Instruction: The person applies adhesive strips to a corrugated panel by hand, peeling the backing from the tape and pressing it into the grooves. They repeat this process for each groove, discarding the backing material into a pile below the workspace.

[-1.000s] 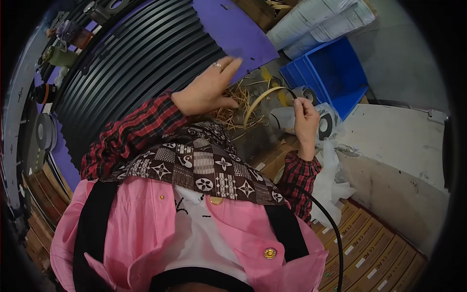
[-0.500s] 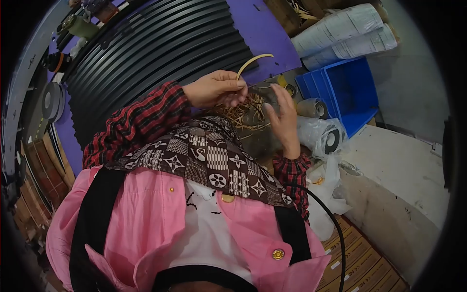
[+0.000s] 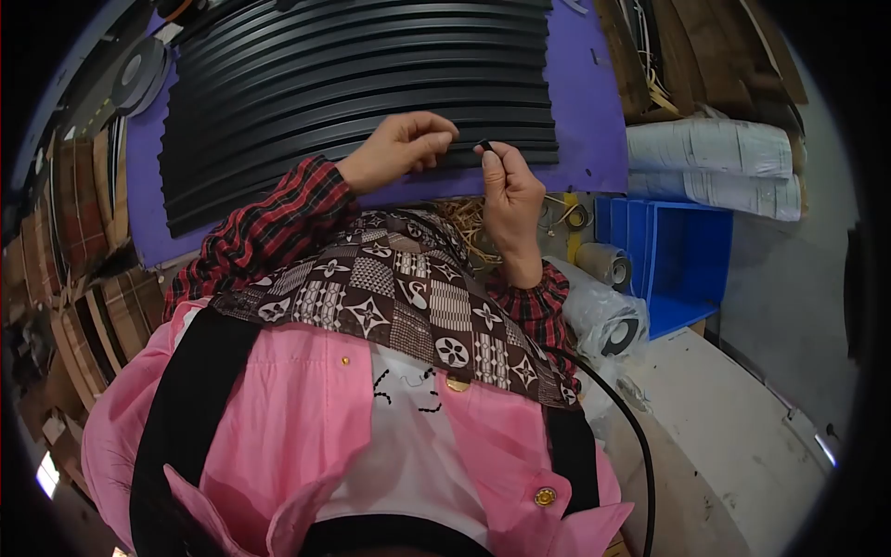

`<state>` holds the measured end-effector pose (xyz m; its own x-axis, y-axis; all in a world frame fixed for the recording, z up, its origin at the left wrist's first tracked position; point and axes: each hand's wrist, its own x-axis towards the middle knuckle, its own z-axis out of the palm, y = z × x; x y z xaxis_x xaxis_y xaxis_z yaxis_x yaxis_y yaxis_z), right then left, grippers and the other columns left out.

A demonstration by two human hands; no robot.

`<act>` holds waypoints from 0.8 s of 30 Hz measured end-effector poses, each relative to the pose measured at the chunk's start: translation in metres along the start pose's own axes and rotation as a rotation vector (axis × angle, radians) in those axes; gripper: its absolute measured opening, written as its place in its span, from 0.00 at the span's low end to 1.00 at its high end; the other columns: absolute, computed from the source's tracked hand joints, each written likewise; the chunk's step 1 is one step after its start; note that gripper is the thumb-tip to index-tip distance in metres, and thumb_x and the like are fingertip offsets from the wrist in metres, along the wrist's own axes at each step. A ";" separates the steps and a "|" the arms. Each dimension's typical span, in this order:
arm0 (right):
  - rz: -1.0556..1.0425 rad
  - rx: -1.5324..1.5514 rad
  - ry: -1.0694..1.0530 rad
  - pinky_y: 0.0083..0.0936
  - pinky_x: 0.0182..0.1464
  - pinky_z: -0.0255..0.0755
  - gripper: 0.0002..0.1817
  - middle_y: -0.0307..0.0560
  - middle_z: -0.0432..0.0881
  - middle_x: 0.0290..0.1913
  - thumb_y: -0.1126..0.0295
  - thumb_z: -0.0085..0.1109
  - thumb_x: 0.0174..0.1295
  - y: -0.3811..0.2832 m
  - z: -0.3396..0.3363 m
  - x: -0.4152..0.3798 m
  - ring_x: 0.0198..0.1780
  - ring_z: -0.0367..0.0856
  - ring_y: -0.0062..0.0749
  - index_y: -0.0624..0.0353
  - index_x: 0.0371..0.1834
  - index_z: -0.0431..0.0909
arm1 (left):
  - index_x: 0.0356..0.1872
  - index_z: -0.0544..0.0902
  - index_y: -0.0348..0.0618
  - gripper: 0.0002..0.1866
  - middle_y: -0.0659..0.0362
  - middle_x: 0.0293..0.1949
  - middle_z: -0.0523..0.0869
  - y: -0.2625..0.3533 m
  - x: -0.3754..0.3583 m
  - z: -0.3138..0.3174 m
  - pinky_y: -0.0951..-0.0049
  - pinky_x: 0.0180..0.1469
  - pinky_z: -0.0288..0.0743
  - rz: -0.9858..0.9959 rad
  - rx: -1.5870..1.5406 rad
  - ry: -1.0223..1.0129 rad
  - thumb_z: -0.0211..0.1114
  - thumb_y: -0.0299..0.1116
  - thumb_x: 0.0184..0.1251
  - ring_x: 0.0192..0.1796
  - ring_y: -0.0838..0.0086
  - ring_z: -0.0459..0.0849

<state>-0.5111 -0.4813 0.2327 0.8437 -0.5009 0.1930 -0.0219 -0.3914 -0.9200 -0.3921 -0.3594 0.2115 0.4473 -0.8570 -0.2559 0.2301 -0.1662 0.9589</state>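
The right hand (image 3: 512,195) grasped a small black piece (image 3: 484,146) between thumb and forefinger, its end poking out past the fingertips toward 11 o'clock; this piece appeared over the near edge of the black ribbed strips (image 3: 362,84), though whether it touched them could not be told. The left hand (image 3: 399,148) hovered at 10 o'clock from the right, its fingers half curled and its thumb close to the forefinger; whether it gripped anything could not be told; the 2 hands were near each other but apart.

The strips lay side by side from 10 to 12 o'clock on a purple surface (image 3: 589,102); a grey roll (image 3: 139,74) rested by its edge at 10 o'clock. Tangled straw-coloured scraps (image 3: 471,223) showed below the right wrist's inner side, just off centre toward 12 o'clock; 2 whitish wrapped bundles (image 3: 715,148) lay at 2 o'clock, above nested blue bins (image 3: 691,260) at 3 o'clock; a plastic-wrapped roll (image 3: 617,334) sat at 4 o'clock, beside a pale ledge (image 3: 715,418).

A black cable (image 3: 636,418) curved down at 4 to 5 o'clock; a patterned brown apron (image 3: 399,288) spread below both plaid sleeves (image 3: 269,218); upright brown cardboard (image 3: 79,204) stood at 9 o'clock.
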 end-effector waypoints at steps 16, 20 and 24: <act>0.198 0.473 -0.486 0.15 0.28 0.65 0.09 0.38 0.74 0.24 0.68 0.52 0.55 0.020 0.002 -0.001 0.27 0.71 0.17 0.64 0.27 0.72 | 0.31 0.75 0.37 0.08 0.62 0.21 0.78 0.013 -0.024 0.004 0.88 0.24 0.69 -0.111 -0.430 -0.236 0.54 0.31 0.58 0.24 0.83 0.76; 0.290 0.698 -0.322 0.13 0.31 0.66 0.08 0.36 0.74 0.26 0.69 0.55 0.52 0.019 0.017 -0.015 0.28 0.70 0.16 0.64 0.27 0.72 | 0.30 0.74 0.37 0.07 0.61 0.23 0.78 -0.004 -0.034 0.013 0.88 0.25 0.70 -0.195 -0.774 -0.229 0.53 0.30 0.58 0.24 0.82 0.77; -0.064 0.118 -0.024 0.12 0.31 0.67 0.08 0.40 0.75 0.27 0.71 0.57 0.50 0.017 0.020 -0.018 0.28 0.72 0.18 0.65 0.29 0.73 | 0.32 0.74 0.37 0.07 0.62 0.24 0.77 -0.004 -0.037 0.014 0.88 0.26 0.70 -0.160 -0.707 -0.079 0.53 0.31 0.59 0.24 0.83 0.76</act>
<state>-0.5163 -0.4634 0.2071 0.8540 -0.4586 0.2456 0.0943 -0.3279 -0.9400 -0.4218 -0.3336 0.2187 0.3035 -0.8857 -0.3513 0.8030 0.0393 0.5947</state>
